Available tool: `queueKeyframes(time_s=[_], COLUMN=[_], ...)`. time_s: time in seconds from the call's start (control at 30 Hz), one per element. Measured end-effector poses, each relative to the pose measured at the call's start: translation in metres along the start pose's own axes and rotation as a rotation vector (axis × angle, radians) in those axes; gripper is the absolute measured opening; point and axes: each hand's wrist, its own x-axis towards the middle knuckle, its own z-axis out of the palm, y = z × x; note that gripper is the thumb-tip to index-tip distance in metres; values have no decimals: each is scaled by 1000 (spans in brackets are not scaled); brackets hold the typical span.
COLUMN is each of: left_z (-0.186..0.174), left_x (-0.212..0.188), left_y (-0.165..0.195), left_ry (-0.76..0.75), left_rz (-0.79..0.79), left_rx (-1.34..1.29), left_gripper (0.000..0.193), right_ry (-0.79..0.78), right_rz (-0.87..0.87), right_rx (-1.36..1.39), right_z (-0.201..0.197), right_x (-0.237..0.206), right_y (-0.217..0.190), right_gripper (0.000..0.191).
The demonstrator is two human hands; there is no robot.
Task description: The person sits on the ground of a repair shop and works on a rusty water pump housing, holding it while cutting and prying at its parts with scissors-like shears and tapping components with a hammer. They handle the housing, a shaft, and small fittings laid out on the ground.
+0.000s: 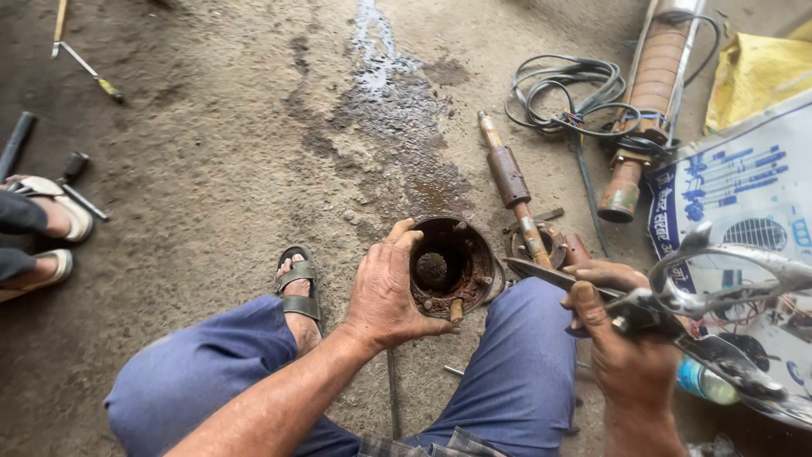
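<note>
Between our knees, our left hand (385,292) cups the round rusty metal housing (452,267) loosely, so it may slip when our right hand's (622,355) clamped grey steel pliers (643,309) pry.

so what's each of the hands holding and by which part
The left hand grips the rusty round housing by its outer rim. The right hand holds metal pliers around the handles.

A rough concrete floor (211,152) fills the frame under flat daylight, dusty and stained. A dark wet streak (385,93) runs down from the top centre. A yellow sack (757,72) lies in the upper right corner.
</note>
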Motion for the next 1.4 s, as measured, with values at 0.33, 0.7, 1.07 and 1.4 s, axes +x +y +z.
queueKeyframes(time_s=[0.33,0.7,1.07,1.4], left_z=[48,67,62,68], left_x=[-26,-44,-44,-46], left_y=[7,-3,-2,-18], left_ry=[192,184,329,375], left_rz=[-141,-356,-177,-21], left_rx=[-12,-107,-120,-249], left_gripper=[153,161,145,140], right_ry=[-270,-349,-395,-529], right_rz=[-241,-136,-177,-262], right_rx=[70,19,-271,-935], right_z=[-17,-2,14,58], right_x=[9,-13,1,16], right_y=[-1,15,-13,-75], right_gripper=[14,14,15,25])
